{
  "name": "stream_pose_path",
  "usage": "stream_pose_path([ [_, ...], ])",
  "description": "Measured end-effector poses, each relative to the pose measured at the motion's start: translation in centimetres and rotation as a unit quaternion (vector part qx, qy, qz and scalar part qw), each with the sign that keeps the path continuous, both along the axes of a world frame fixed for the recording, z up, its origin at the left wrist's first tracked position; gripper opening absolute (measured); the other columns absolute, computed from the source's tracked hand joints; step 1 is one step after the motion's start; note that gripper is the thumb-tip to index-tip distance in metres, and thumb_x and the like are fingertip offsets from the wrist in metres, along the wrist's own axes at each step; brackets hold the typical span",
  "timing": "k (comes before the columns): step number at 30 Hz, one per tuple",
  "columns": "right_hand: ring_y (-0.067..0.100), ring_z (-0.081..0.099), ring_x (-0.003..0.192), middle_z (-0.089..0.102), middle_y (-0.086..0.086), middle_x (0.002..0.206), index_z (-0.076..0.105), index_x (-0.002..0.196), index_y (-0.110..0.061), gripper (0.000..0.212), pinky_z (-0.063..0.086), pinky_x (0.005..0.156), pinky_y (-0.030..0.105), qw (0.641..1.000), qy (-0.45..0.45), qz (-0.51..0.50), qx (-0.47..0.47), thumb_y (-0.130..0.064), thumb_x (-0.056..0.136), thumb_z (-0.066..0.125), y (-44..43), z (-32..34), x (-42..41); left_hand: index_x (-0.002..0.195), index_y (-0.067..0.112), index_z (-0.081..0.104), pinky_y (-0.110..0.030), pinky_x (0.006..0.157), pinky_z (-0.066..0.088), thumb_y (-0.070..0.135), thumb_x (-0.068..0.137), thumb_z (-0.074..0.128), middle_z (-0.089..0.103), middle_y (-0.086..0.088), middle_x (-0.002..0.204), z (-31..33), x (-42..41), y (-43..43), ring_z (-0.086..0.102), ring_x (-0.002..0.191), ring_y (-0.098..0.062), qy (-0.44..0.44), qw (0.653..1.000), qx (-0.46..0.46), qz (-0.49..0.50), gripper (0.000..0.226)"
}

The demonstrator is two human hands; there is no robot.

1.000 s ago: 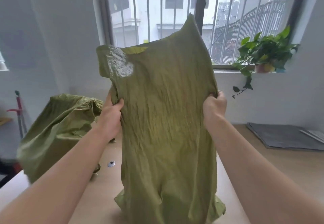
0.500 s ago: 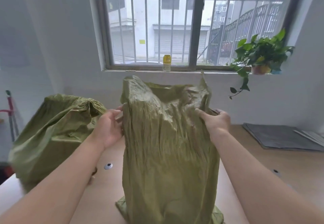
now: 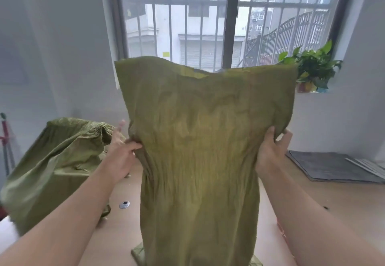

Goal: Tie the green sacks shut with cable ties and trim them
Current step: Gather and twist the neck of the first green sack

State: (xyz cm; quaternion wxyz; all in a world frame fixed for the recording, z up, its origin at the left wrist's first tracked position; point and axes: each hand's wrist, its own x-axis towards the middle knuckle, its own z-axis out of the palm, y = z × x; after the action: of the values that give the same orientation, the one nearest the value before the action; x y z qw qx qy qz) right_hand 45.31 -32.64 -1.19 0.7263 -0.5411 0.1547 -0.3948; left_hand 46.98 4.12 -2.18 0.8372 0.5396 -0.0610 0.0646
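A green woven sack point(image 3: 200, 151) stands upright on the wooden table in front of me, its upper part stretched wide and flat, its open mouth at the top edge. My left hand point(image 3: 121, 151) pinches the sack's left side and my right hand point(image 3: 270, 151) grips its right side, both well below the top. A second green sack point(image 3: 54, 168), full and bunched at its neck, lies at the left of the table. No cable tie or cutter shows in view.
The wooden table point(image 3: 343, 203) has a small metal grommet point(image 3: 124, 204) near the left sack. A dark grey mat point(image 3: 331, 167) lies at the right. A potted plant point(image 3: 312, 70) sits on the sill of the barred window. A red-handled tool point(image 3: 5, 140) leans at far left.
The sack's top, slumped and folded down half a second ago, is now pulled up and spread wide and flat. Both hands shifted outward to its sides.
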Motion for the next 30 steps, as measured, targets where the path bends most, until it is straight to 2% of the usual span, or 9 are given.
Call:
stream_pose_path([
  [3,0.013,0.069,0.096,0.069,-0.001,0.109,0.048,0.126,-0.024,0.044,0.057,0.086,0.034,0.998,0.021,0.063,0.020,-0.053,0.097,0.063,0.0,-1.3,-0.8,0.141,0.012,0.052,-0.044,0.103,0.050,0.028,0.063,0.097,0.069,-0.013,0.135,-1.4,-0.5,-0.5,0.071,0.114,-0.024,0.062,0.988,0.113,-0.088,0.091],
  [5,0.014,0.072,0.095,0.075,0.000,0.106,0.062,0.121,-0.014,0.056,0.058,0.086,0.035,0.994,0.043,0.104,0.016,-0.056,0.086,0.075,0.2,-2.1,-1.3,0.131,0.008,0.063,-0.047,0.115,0.042,0.044,0.046,0.103,0.072,-0.011,0.131,-2.0,-0.7,-0.8,0.067,0.123,-0.027,0.081,0.976,0.159,-0.121,0.101],
  [9,0.020,0.077,0.090,0.080,0.002,0.098,0.076,0.103,-0.011,0.034,0.062,0.084,0.037,0.980,0.106,0.164,-0.047,-0.040,0.085,0.083,0.5,-3.6,-1.3,0.132,0.007,0.061,-0.042,0.105,0.049,0.027,0.078,0.087,0.073,-0.010,0.129,-1.6,-0.9,-2.1,0.069,0.120,-0.028,0.061,0.979,0.140,-0.136,0.064],
  [11,0.022,0.076,0.093,0.080,0.003,0.098,0.076,0.101,-0.011,0.024,0.061,0.088,0.040,0.982,0.108,0.140,-0.063,-0.034,0.095,0.073,0.6,-3.7,-0.8,0.131,0.010,0.062,-0.039,0.102,0.052,0.016,0.091,0.071,0.074,-0.007,0.128,-1.0,-0.7,-2.9,0.070,0.120,-0.024,0.045,0.983,0.132,-0.119,0.041],
  [14,0.021,0.071,0.105,0.075,-0.002,0.109,0.070,0.112,-0.018,0.027,0.055,0.101,0.043,0.987,0.098,0.117,-0.052,-0.041,0.104,0.057,0.4,-3.1,-0.1,0.120,0.018,0.067,-0.044,0.103,0.053,0.023,0.101,0.065,0.077,-0.003,0.119,-0.2,0.2,-3.2,0.073,0.113,-0.023,0.035,0.990,0.138,-0.015,0.020],
  [19,0.027,0.064,0.116,0.068,0.002,0.121,0.062,0.133,-0.013,0.037,0.050,0.104,0.042,0.990,0.103,0.057,-0.078,-0.036,0.109,0.045,-0.7,-2.2,0.4,0.141,0.016,0.058,-0.050,0.112,0.047,0.054,0.095,0.058,0.069,0.003,0.130,-0.4,1.5,-1.7,0.064,0.123,-0.022,0.033,0.973,0.185,0.136,0.059],
  [25,0.028,0.060,0.120,0.064,0.001,0.121,0.061,0.135,-0.014,0.039,0.046,0.107,0.044,0.986,0.111,0.050,-0.110,-0.035,0.110,0.042,-0.6,-1.9,0.2,0.150,0.011,0.047,-0.036,0.111,0.042,0.050,0.107,0.045,0.058,0.006,0.129,-0.1,-0.3,-2.9,0.054,0.128,-0.020,0.009,0.967,0.192,0.166,0.058],
  [28,0.028,0.059,0.120,0.064,0.003,0.126,0.059,0.136,-0.014,0.040,0.046,0.108,0.045,0.985,0.117,0.051,-0.117,-0.037,0.110,0.038,-0.5,-1.9,-0.2,0.146,0.014,0.048,-0.035,0.111,0.044,0.067,0.085,0.070,0.063,0.010,0.132,0.1,-1.1,-2.8,0.059,0.126,-0.011,0.023,0.982,0.177,0.067,0.084],
  [30,0.030,0.060,0.119,0.065,0.007,0.128,0.059,0.134,-0.015,0.041,0.046,0.107,0.047,0.983,0.121,0.054,-0.125,-0.038,0.110,0.037,-0.6,-1.9,-0.4,0.133,0.022,0.059,-0.028,0.102,0.049,0.044,0.077,0.086,0.070,0.013,0.121,0.1,-1.3,-2.6,0.065,0.113,-0.004,0.006,0.975,0.216,0.045,0.066],
])
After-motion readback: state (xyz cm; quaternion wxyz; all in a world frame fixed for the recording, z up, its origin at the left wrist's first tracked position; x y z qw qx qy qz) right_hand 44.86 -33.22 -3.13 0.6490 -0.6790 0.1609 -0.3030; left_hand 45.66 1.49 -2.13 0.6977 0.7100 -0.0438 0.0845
